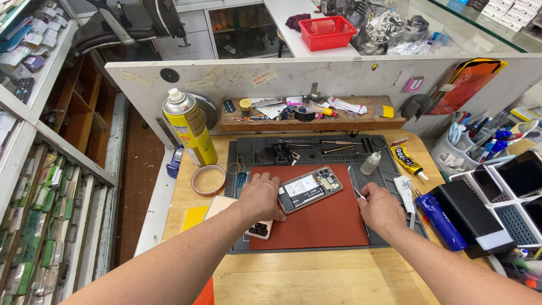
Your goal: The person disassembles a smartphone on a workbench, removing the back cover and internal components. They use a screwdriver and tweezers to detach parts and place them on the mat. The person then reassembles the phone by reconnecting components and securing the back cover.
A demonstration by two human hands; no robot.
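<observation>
An opened smartphone (310, 188) with its back off lies tilted on a red-brown pad (316, 223), its boards and battery showing. My left hand (261, 196) rests on the phone's left end, fingers touching its edge. My right hand (379, 208) sits at the pad's right edge, pinching a thin metal tool (357, 192) whose tip points toward the phone. A pink phone back cover (257, 229) with camera cutouts lies partly under my left wrist.
A grey work mat (316, 151) holds tweezers and small tools. Around it stand a yellow spray can (191, 129), a tape roll (208, 179), a small white bottle (370, 164), a glue tube (407, 160), a blue device (440, 222), a black box (471, 214) and a pen holder (451, 152).
</observation>
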